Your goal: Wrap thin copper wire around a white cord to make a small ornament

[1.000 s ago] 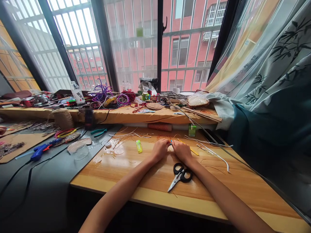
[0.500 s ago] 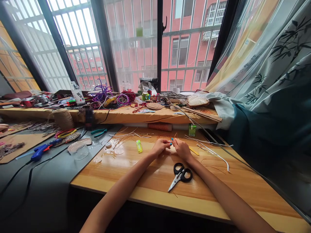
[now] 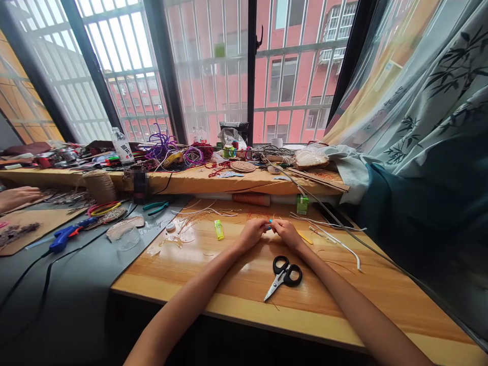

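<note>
Containers first: clear shallow dish [image 3: 127,236] at 9 o'clock of my hands, on the grey mat [image 3: 76,284]; contents unreadable. Water bottle [image 3: 122,146] on the back shelf [image 3: 198,180] at 10 o'clock, upright, fill level unreadable. Small green box [image 3: 302,203] at 1 o'clock, standing upright on the wooden desk [image 3: 213,269], closed.

Grip: left hand [image 3: 251,235] and right hand [image 3: 287,235] are knuckles-up on the desk, fingertips [image 3: 271,223] meeting between them. Both pinches are closed tight, no gap showing. Whatever sits in the pinch is too fine to make out.

Orange wire strands [image 3: 256,215] lie loose on the desk just at 12 o'clock of the left hand, right by the pinch point; can't tell if one runs into my fingers.

Scissors [image 3: 284,273] flat at 6 o'clock of the right hand, near the wrist, not touching, blades pointing to 7 o'clock. Green lighter [image 3: 218,230] at 9 o'clock of the left hand, apart. Teal pliers [image 3: 156,206] further out at 10 o'clock. Blue glue gun [image 3: 68,235] far at 9 o'clock. Another person's hand [image 3: 19,195] at the far left edge, well apart.
</note>
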The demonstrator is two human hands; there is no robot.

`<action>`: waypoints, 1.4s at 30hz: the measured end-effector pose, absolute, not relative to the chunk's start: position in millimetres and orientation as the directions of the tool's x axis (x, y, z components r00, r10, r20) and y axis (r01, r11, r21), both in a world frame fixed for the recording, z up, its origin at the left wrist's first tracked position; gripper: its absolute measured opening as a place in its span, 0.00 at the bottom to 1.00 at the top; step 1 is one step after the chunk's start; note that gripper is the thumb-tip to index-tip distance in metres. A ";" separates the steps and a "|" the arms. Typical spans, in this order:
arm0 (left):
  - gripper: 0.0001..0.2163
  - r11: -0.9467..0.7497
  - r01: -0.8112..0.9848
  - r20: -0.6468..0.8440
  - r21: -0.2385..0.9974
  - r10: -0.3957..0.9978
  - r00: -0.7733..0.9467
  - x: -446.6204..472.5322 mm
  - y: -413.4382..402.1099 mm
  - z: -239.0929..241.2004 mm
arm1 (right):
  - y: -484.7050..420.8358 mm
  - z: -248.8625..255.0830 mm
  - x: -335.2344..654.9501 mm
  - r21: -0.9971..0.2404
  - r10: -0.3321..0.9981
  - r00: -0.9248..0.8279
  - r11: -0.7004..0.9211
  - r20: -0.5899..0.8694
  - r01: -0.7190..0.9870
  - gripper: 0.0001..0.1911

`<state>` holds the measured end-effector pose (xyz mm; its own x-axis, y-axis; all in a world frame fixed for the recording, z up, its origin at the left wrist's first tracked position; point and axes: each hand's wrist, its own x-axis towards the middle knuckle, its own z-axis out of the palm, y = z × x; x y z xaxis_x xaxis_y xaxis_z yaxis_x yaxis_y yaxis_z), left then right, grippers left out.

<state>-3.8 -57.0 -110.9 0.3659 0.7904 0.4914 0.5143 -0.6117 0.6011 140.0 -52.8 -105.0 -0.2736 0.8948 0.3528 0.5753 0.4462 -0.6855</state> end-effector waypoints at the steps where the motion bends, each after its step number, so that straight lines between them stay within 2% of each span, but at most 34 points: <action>1: 0.08 -0.630 0.529 0.511 0.569 0.775 0.373 -4.0 -56.3 -111.9 | -52.4 -105.7 140.0 -0.687 0.894 -0.275 0.448 0.354 0.572 0.18; 4: 0.08 -0.658 0.569 0.541 0.493 0.744 0.391 -4.0 -54.9 -114.5 | -52.0 -106.9 139.8 -0.686 0.894 -0.273 0.448 0.355 0.574 0.19; 7: 0.09 -0.650 0.581 0.523 0.490 0.752 0.401 -4.4 -54.7 -114.7 | -52.2 -106.6 139.1 -0.697 0.899 -0.274 0.439 0.342 0.568 0.19; 11: 0.10 -0.618 0.542 0.471 0.569 0.785 0.401 -6.1 -54.7 -113.6 | -51.1 -106.2 139.0 -0.777 0.908 -0.307 0.408 0.286 0.480 0.17; 16: 0.10 -0.591 0.443 0.427 0.673 0.801 0.419 -7.1 -53.6 -116.6 | -45.6 -104.9 146.6 -0.946 0.933 -0.339 0.213 0.123 0.243 0.12; 21: 0.09 -0.523 0.306 0.380 0.795 0.824 0.420 -2.1 -55.0 -118.7 | -42.9 -99.7 155.4 -0.990 0.922 -0.377 0.121 0.084 0.076 0.12; 29: 0.10 -0.389 -0.002 0.370 0.921 0.874 0.315 -1.9 -53.8 -111.2 | -41.0 -102.3 157.4 -0.999 0.941 -0.337 0.037 0.044 -0.027 0.11; 32: 0.11 -0.343 -0.064 0.349 0.937 0.905 0.243 -3.1 -51.2 -110.6 | -40.6 -104.9 152.6 -0.989 0.947 -0.312 0.110 0.074 0.100 0.11; 34: 0.11 -0.333 -0.085 0.343 0.939 0.923 0.175 -3.7 -49.8 -110.3 | -43.4 -106.2 146.8 -0.933 0.943 -0.307 0.222 0.131 0.284 0.11; 37: 0.09 -0.337 -0.033 0.339 0.941 0.937 0.080 -5.4 -48.6 -109.4 | -51.4 -107.5 137.8 -0.702 0.887 -0.350 0.454 0.299 0.549 0.11; 39: 0.08 -0.341 0.079 0.339 0.937 0.940 0.035 -6.9 -48.5 -109.1 | -57.0 -107.9 133.9 -0.531 0.839 -0.358 0.539 0.410 0.654 0.10; 42: 0.08 -0.341 0.297 0.357 0.892 0.934 -0.001 -8.5 -48.3 -110.8 | -62.9 -108.4 131.5 -0.362 0.796 -0.348 0.553 0.494 0.750 0.10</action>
<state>-8.5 -48.3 -110.8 -0.0011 0.9340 0.3572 0.2974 -0.3408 0.8919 131.5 -62.9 -108.4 -0.3483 0.7964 0.4943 0.7505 0.5529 -0.3620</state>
